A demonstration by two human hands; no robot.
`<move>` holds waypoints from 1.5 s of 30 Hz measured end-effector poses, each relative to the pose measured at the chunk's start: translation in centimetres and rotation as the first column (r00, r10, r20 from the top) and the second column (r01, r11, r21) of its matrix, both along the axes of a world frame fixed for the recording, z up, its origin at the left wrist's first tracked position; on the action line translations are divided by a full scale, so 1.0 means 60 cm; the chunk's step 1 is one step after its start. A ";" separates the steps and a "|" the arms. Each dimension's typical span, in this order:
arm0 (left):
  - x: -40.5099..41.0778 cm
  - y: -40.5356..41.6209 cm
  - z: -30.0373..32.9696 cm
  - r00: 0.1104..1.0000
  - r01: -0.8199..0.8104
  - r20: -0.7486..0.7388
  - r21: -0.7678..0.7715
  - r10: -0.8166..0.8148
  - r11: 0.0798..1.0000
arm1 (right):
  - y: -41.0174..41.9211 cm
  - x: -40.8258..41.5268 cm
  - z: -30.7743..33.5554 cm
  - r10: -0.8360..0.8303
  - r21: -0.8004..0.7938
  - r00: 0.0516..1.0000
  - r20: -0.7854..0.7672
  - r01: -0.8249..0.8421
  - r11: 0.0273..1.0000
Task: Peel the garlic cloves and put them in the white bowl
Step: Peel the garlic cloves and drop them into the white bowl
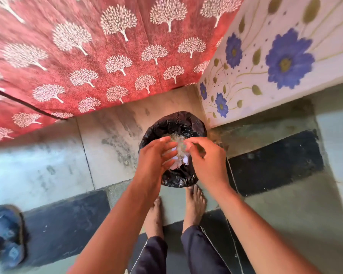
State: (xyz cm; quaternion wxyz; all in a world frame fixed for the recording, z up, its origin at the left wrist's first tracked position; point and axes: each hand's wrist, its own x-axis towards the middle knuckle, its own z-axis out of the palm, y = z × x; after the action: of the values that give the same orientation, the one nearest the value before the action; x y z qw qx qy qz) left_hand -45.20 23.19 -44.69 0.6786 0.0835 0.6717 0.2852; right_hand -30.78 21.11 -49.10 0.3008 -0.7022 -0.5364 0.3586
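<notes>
I am standing over a bin lined with a black plastic bag (pixel 173 125) on the floor. Both hands hover above its mouth. My left hand (pixel 156 155) has its fingers stretched out and apart. My right hand (pixel 204 157) has its fingers bent in toward the left fingertips. Between the two sets of fingertips is a blurred clump of pale, papery flakes (pixel 178 143), like garlic skins, over the bin. Something white (pixel 179 162) lies inside the bag under my hands. No garlic cloves and no white bowl are in view.
A red cloth with white tree prints (pixel 107 56) hangs behind the bin. A wall painted with blue flowers (pixel 275 62) stands to the right. My bare feet (pixel 174 212) are just in front of the bin. A blue sandal (pixel 6 234) lies at the far left.
</notes>
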 end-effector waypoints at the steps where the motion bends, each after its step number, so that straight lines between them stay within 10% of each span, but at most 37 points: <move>1: 0.002 -0.002 0.045 0.999 0.041 -0.020 0.026 -0.041 0.999 | -0.004 -0.002 0.048 -0.040 0.008 0.999 -0.029 0.040 0.999; 18: 0.146 -0.167 0.708 0.800 0.576 -0.121 0.427 -0.588 0.697 | -0.262 0.138 0.746 -0.400 0.273 0.889 -0.224 0.451 0.850; 23: 0.255 -0.221 0.728 0.680 0.680 -0.223 0.550 -0.699 0.486 | -0.367 0.226 0.781 -0.608 0.379 0.787 -0.102 0.596 0.708; 30: 0.448 -0.260 0.733 0.367 0.809 -0.667 0.573 -0.649 -0.131 | -0.462 0.363 0.769 -0.790 0.381 0.613 -0.025 0.736 0.560; 34: 0.554 -0.254 0.719 0.332 0.723 -0.807 0.550 -0.487 -0.418 | -0.485 0.442 0.756 -0.820 0.483 0.560 0.120 0.689 0.541; 39: 0.622 -0.266 0.664 0.258 0.764 -0.910 0.398 -0.326 -0.507 | -0.511 0.522 0.715 -0.836 0.503 0.507 0.208 0.678 0.536; 45: 0.627 -0.283 0.676 0.414 0.747 -0.863 0.504 -0.290 -0.433 | -0.518 0.529 0.707 -0.827 0.486 0.540 0.158 0.686 0.541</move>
State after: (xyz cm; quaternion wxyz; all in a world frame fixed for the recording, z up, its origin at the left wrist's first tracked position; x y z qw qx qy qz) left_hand -7.60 6.20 -4.13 0.3184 0.8924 0.2194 0.2328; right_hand 0.98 -9.95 -6.66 0.4462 -0.8501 -0.2737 -0.0574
